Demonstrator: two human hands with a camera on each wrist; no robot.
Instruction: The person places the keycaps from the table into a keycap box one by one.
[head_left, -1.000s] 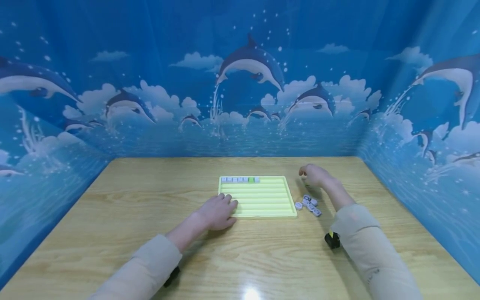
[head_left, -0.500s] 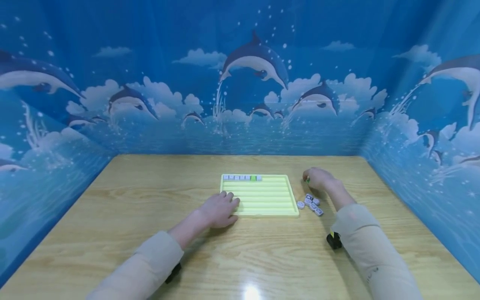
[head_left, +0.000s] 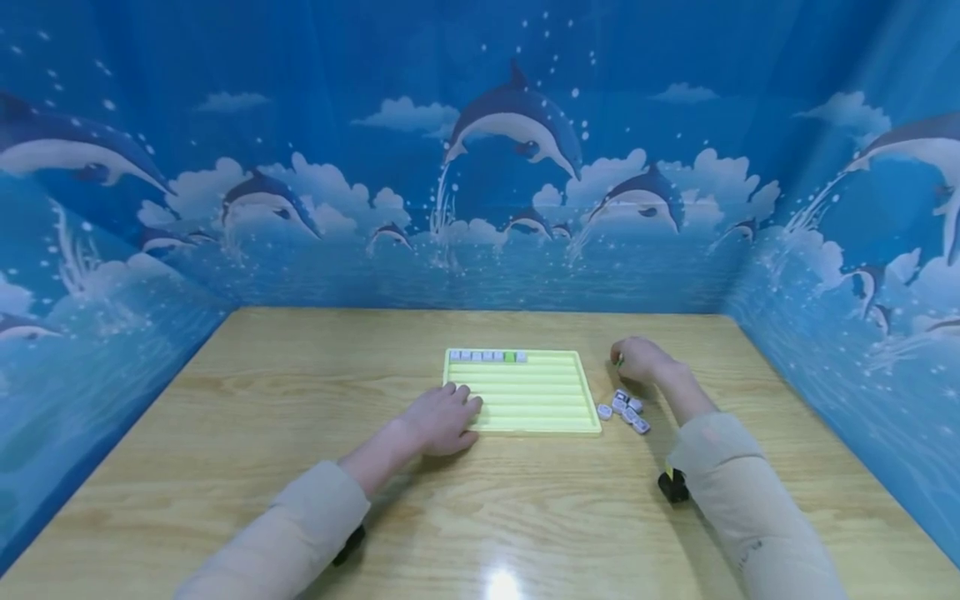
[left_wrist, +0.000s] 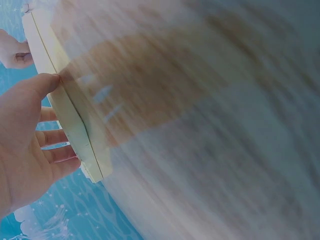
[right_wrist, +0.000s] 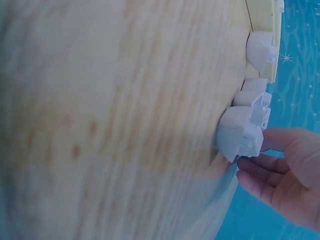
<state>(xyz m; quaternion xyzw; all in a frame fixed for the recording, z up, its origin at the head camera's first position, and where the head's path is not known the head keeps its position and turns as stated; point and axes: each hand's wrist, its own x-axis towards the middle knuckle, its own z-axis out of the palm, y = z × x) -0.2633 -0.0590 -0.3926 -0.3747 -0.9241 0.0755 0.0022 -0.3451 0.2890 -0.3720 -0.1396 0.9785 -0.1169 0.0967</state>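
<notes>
A pale yellow-green ridged tray lies mid-table. Along its far ridge stands a row of whitish keycaps, with one green keycap near the row's right end. My left hand rests at the tray's near left corner; in the left wrist view its thumb touches the front wall of the tray and the fingers lie loosely extended. Right of the tray, my right hand pinches a small green keycap, mostly hidden by its fingers. Several loose white keycaps lie just nearer than that hand.
One white keycap sits apart, close to the tray's right edge. The wooden table ends at a blue dolphin-print curtain behind and on both sides. Black wrist devices hang under the sleeves.
My right fingers, over the table a second ago, have closed on the green keycap and hold it. The left hand stays at the tray. The head view has shifted slightly.
</notes>
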